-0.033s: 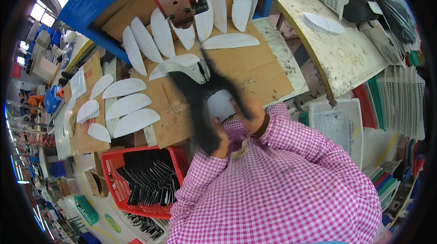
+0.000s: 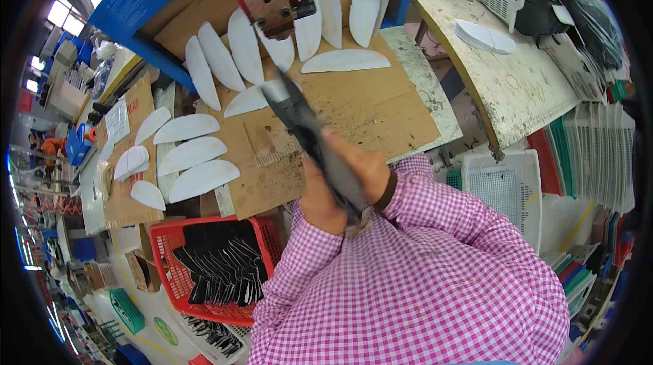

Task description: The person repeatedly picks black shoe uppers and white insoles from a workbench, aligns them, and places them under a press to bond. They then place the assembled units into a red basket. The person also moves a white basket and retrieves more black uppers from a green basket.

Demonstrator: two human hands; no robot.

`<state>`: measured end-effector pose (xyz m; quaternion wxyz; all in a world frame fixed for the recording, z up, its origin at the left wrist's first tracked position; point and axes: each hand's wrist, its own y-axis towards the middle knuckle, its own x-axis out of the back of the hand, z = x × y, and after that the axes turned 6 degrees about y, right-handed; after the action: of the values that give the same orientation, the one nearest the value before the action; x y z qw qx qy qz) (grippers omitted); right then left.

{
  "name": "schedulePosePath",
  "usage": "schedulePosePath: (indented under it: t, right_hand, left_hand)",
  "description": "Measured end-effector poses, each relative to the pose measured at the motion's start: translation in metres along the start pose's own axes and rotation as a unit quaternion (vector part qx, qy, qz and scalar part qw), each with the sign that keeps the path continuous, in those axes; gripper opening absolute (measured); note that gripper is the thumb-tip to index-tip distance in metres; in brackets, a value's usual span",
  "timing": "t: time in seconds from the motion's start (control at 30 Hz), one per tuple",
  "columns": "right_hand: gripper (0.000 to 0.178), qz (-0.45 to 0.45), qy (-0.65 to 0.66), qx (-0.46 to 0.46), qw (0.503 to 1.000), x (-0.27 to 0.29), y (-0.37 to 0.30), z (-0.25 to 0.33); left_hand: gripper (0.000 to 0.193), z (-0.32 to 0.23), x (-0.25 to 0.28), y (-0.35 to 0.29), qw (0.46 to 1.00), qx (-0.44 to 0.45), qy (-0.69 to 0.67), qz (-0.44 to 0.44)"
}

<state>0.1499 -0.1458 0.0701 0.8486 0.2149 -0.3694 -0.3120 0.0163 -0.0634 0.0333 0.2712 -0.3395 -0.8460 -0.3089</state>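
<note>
A black fabric piece (image 2: 294, 110), which looks like a shoe upper, is held folded together and slanting above the cardboard-covered bench (image 2: 381, 117). My left hand (image 2: 320, 200) grips its near end from the left. On its other side my right hand (image 2: 366, 169) is closed around it, fingers partly blurred. Behind the piece's far tip lie white half-moon pieces: a flat one (image 2: 345, 61) and one partly covered (image 2: 246, 100). Others, such as this white piece (image 2: 245, 45), lean in a row at the back.
A metal machine head (image 2: 269, 8) hangs over the back of the bench. More white half-moons (image 2: 204, 181) lie at the left. Below stands a red basket (image 2: 163, 263) with stacked black pieces. To the right are a worn side table (image 2: 517, 86) and a white crate (image 2: 537, 195).
The black piece was spread in a U with a white part showing inside; it is now folded narrow, with my hands closer together.
</note>
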Motion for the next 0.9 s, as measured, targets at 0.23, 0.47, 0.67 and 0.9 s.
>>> schedulePosePath:
  t: [0.23, 0.47, 0.67, 0.9]
  right_hand:
    - [0.07, 0.099, 0.109, -0.174, 0.974, -0.019, 0.013, 0.001]
    - [0.077, 0.175, 0.013, 0.027, 0.984, -0.056, 0.018, 0.014]
    - [0.027, 0.134, 0.281, -0.09, 0.946, -0.047, 0.054, 0.011]
    - [0.042, 0.272, 0.293, 0.204, 0.894, -0.085, 0.101, 0.094]
  left_hand:
    - [0.033, 0.001, 0.026, 0.013, 0.992, 0.046, -0.011, -0.119]
    - [0.031, 0.003, 0.04, -0.008, 0.977, -0.001, 0.124, -0.176]
    - [0.031, 0.06, 0.136, -0.063, 0.988, 0.05, 0.143, 0.005]
    - [0.078, 0.084, 0.273, -0.141, 0.832, 0.266, -0.445, -0.198]
